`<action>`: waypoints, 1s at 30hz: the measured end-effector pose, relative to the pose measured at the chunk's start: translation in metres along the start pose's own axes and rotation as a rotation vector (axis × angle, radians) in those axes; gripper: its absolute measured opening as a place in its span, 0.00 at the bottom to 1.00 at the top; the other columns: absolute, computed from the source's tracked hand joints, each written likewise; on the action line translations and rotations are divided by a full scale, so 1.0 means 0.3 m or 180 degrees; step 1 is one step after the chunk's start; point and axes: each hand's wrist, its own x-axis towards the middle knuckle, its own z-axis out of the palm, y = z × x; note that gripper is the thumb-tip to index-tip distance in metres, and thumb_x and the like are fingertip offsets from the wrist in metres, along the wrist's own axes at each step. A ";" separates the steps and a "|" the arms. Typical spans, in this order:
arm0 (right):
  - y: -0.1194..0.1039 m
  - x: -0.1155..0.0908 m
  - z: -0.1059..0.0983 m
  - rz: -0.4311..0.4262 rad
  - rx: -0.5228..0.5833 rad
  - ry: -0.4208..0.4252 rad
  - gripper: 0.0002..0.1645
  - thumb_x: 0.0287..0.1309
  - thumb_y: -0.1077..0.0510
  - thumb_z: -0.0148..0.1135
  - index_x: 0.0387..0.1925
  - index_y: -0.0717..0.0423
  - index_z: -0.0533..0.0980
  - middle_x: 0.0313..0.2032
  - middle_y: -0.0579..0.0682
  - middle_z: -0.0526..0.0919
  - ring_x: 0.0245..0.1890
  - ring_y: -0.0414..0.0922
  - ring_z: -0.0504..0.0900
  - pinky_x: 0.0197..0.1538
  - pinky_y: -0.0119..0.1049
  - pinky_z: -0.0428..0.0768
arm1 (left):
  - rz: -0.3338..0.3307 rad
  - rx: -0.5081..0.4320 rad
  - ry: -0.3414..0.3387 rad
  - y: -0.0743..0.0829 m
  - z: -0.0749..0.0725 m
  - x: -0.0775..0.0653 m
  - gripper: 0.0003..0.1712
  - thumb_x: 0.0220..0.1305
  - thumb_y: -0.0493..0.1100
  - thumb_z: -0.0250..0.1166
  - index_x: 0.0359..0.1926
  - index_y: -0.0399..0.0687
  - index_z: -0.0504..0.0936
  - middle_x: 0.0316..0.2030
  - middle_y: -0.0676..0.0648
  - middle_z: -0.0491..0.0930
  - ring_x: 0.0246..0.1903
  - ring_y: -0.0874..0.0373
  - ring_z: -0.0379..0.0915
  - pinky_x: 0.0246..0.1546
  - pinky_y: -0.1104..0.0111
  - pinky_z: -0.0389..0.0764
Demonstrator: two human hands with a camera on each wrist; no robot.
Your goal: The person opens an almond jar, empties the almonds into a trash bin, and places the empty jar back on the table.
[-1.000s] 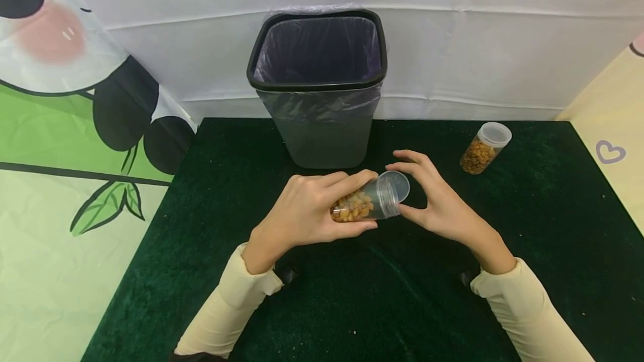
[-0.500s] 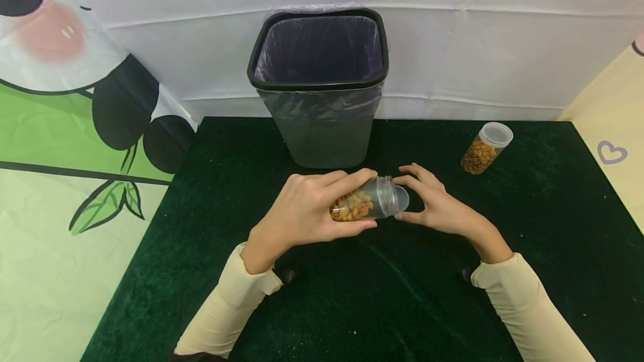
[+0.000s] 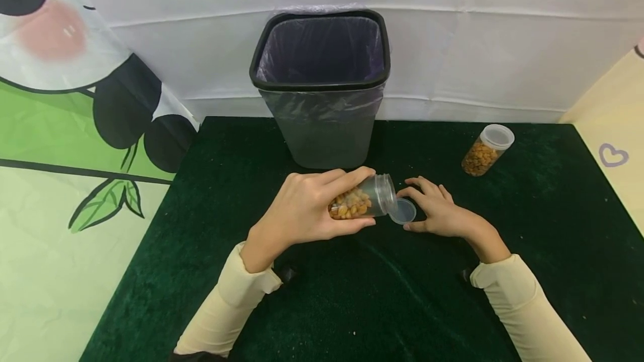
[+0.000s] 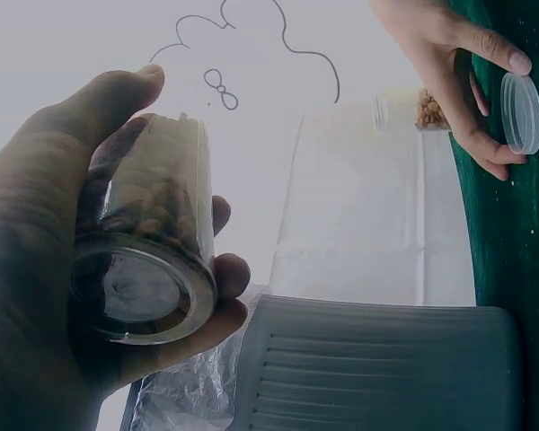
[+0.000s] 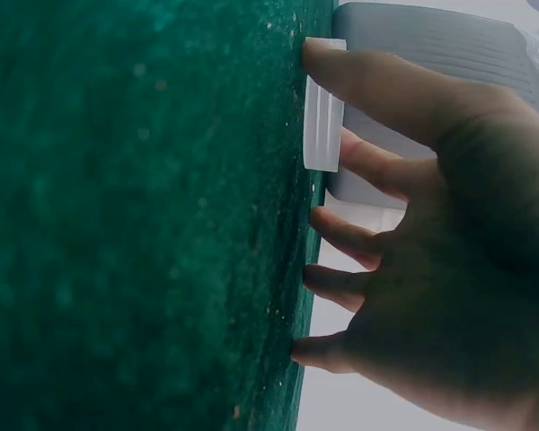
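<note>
My left hand [image 3: 304, 208] grips a clear plastic jar [image 3: 373, 196], tilted with its uncapped mouth to the right. Small golden-brown pieces [image 3: 350, 204] fill its lower part. In the left wrist view the bottom of the jar [image 4: 144, 287] faces the camera, with fingers and thumb wrapped round its side. My right hand [image 3: 446, 214] pinches a round translucent lid [image 3: 403, 212] by its edge, just right of the jar's mouth. The right wrist view shows the lid [image 5: 323, 112] between thumb and forefinger, down at the green cloth; the other fingertips are at the cloth too.
A grey bin [image 3: 327, 133] with a black rim and clear plastic liner stands behind the hands. At the back right is a second jar [image 3: 480, 155] of brown pieces, with a white lid on. Dark green cloth [image 3: 382, 306] covers the table, with small crumbs on it.
The right hand has carried the lid away from the jar's mouth, down to the cloth. The left hand and its jar have hardly moved.
</note>
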 end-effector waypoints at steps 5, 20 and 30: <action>-0.005 0.000 0.002 0.0043 0.0016 -0.0105 0.35 0.61 0.44 0.74 0.66 0.42 0.70 0.78 0.65 0.54 0.78 0.73 0.47 0.70 0.83 0.39 | -0.0101 0.0007 -0.0006 -0.012 -0.009 -0.009 0.42 0.55 0.65 0.77 0.68 0.58 0.78 0.34 0.52 0.85 0.22 0.65 0.73 0.24 0.74 0.78; -0.010 -0.001 -0.006 0.0002 0.0040 -0.0160 0.33 0.62 0.48 0.73 0.64 0.46 0.69 0.78 0.66 0.51 0.79 0.74 0.43 0.71 0.83 0.36 | -0.0014 0.0371 0.0149 -0.069 -0.145 0.031 0.43 0.54 0.63 0.78 0.69 0.56 0.77 0.35 0.48 0.87 0.22 0.61 0.75 0.25 0.67 0.82; 0.035 0.004 0.018 -0.0061 0.0146 -0.0118 0.32 0.62 0.49 0.73 0.63 0.43 0.68 0.78 0.66 0.50 0.79 0.74 0.41 0.71 0.83 0.36 | -0.0035 0.0703 0.0204 -0.106 -0.267 0.086 0.43 0.54 0.64 0.78 0.68 0.56 0.77 0.37 0.44 0.88 0.21 0.56 0.76 0.25 0.63 0.82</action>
